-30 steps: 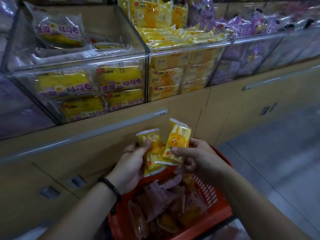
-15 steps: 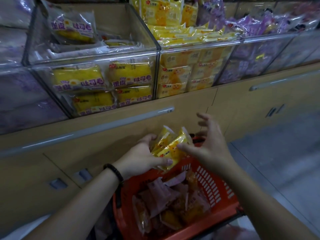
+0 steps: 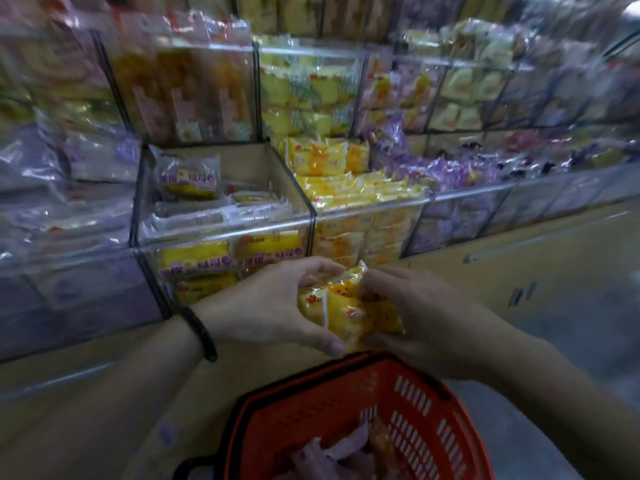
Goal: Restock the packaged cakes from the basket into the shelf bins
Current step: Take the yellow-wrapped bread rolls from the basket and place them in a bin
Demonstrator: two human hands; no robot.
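Note:
Both hands clasp a small stack of yellow packaged cakes [image 3: 349,310] in front of the shelf. My left hand [image 3: 270,303] grips the stack from the left, thumb underneath. From the right, my right hand [image 3: 412,317] closes on the same packs. Below them sits the orange basket [image 3: 415,410], with more pink and orange packs inside. Straight ahead, a clear bin [image 3: 367,216] holds matching yellow packs, nearly full. The bin to its left [image 3: 221,230] holds larger yellow rolls and has room at the top.
Clear acrylic bins of purple packs [image 3: 485,202] flank the yellow ones, and an upper shelf row [image 3: 304,95] holds more snacks. Wooden cabinet fronts with metal rails [image 3: 540,244] run below the bins. Grey floor lies to the right. The view is blurred.
The hands have risen from just over the basket to bin height, and my right hand has closed onto the packs. The view has tilted upward, showing the upper shelf row.

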